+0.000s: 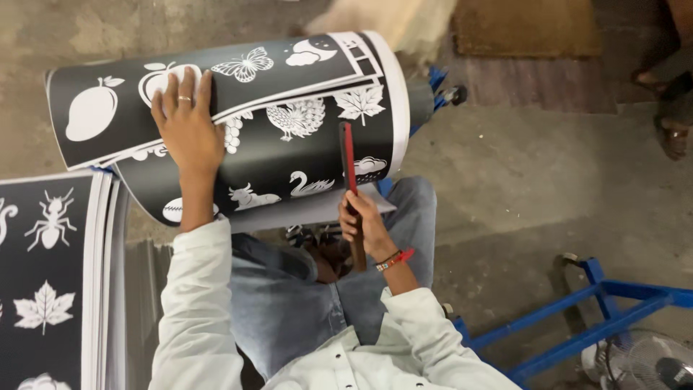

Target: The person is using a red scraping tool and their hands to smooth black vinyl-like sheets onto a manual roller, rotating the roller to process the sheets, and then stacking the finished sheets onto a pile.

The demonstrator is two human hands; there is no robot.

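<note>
The right hand (364, 220) is clamped around a red-edged flat stick (349, 173), whose long axis points away from the person and lies across the right part of the curled black printed sheet (289, 144). The left hand (184, 119) is nearer the sheet's left end, pressed flat on it with fingers spread, gripping nothing.

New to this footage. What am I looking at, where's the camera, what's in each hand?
One view only: a camera on the person's head, looking down at their own lap and hands; no machine is involved. The left hand presses flat on a rolled bundle of black printed sheets with white silhouettes of fruit, leaves and animals. The right hand grips a thin red-edged flat tool held against the roll. A flat stack of similar sheets lies at the left. A blue metal frame and a fan stand on the concrete floor.
</note>
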